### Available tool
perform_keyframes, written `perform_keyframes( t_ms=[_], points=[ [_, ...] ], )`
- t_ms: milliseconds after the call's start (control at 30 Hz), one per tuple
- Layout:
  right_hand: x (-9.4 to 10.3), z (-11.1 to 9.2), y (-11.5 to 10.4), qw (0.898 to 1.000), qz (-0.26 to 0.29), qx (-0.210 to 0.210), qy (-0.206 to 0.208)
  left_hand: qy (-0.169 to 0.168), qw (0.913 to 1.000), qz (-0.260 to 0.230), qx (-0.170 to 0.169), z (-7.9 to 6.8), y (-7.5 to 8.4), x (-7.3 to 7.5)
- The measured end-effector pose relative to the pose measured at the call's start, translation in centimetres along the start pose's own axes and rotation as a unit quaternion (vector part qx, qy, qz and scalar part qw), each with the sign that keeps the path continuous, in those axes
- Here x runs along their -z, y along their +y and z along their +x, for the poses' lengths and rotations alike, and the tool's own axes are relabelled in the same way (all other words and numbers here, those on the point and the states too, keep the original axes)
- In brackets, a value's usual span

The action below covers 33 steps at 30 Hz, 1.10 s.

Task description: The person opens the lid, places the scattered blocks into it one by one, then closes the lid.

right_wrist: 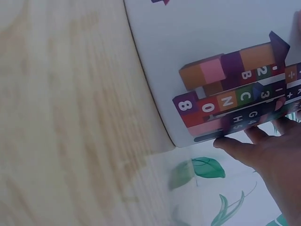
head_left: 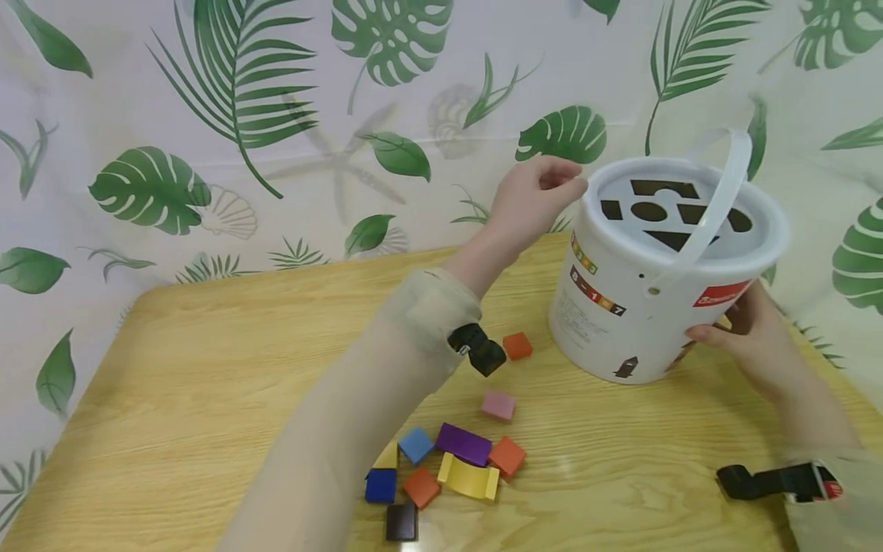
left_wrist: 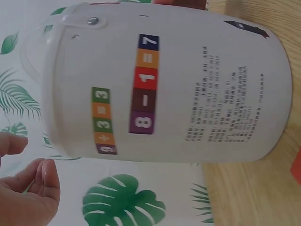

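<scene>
A white bucket (head_left: 621,337) stands upright on the table at the right. Its white lid (head_left: 610,236) has several cut-out shapes, and a white handle (head_left: 717,195) arches over it. My left hand (head_left: 534,195) is at the lid's left edge, fingers loosely bent and holding nothing. In the left wrist view, a gap shows between thumb and fingers, beside the bucket's rim (left_wrist: 54,117). My right hand (head_left: 755,345) rests against the bucket's lower right side. In the right wrist view, its thumb and spread fingers touch the printed wall (right_wrist: 160,61).
Loose blocks lie on the wooden table (head_left: 207,383): a purple block (head_left: 464,443), a curved yellow block (head_left: 469,477), a pink block (head_left: 498,405), an orange-red block (head_left: 517,346) near the bucket, and several others. A leaf-patterned covering (head_left: 290,222) stands behind the table.
</scene>
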State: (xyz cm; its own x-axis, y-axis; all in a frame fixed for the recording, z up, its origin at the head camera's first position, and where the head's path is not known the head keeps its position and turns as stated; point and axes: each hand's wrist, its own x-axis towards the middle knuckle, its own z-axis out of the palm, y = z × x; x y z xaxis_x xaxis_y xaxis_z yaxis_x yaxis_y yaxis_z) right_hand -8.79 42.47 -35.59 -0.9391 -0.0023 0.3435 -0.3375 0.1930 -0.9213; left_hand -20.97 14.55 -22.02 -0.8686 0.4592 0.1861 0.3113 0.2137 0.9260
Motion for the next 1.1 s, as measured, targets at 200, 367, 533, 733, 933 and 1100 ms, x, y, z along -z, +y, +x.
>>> perform_keyframes(
  t_ms=[200, 367, 533, 733, 933, 1100],
  points=[
    [-0.3, -0.1, 0.3, 1.000, 0.023, 0.000, 0.012, 0.002, 0.9967, -0.057, 0.057, -0.2, -1.6, -0.7],
    [-0.5, -0.1, 0.4, 0.998, 0.065, -0.004, 0.020, 0.005, 0.9942, -0.075, 0.077, 0.0, -1.9, -1.6],
    [-0.5, -0.1, 0.5, 0.997, 0.072, -0.003, 0.019, 0.012, 0.9939, -0.074, 0.081, 0.2, -1.7, -2.3],
    [-0.5, -0.1, 0.6, 0.997, 0.077, -0.002, 0.016, 0.021, 0.9919, -0.090, 0.087, 0.3, -1.8, -2.6],
    [-0.4, -0.2, 0.8, 0.997, 0.073, -0.001, 0.017, 0.027, 0.9904, -0.104, 0.087, 0.4, -1.8, -2.7],
    [-0.4, -0.1, 0.9, 0.997, 0.076, -0.003, 0.015, 0.036, 0.9898, -0.104, 0.091, 0.4, -1.8, -2.8]
  ],
)
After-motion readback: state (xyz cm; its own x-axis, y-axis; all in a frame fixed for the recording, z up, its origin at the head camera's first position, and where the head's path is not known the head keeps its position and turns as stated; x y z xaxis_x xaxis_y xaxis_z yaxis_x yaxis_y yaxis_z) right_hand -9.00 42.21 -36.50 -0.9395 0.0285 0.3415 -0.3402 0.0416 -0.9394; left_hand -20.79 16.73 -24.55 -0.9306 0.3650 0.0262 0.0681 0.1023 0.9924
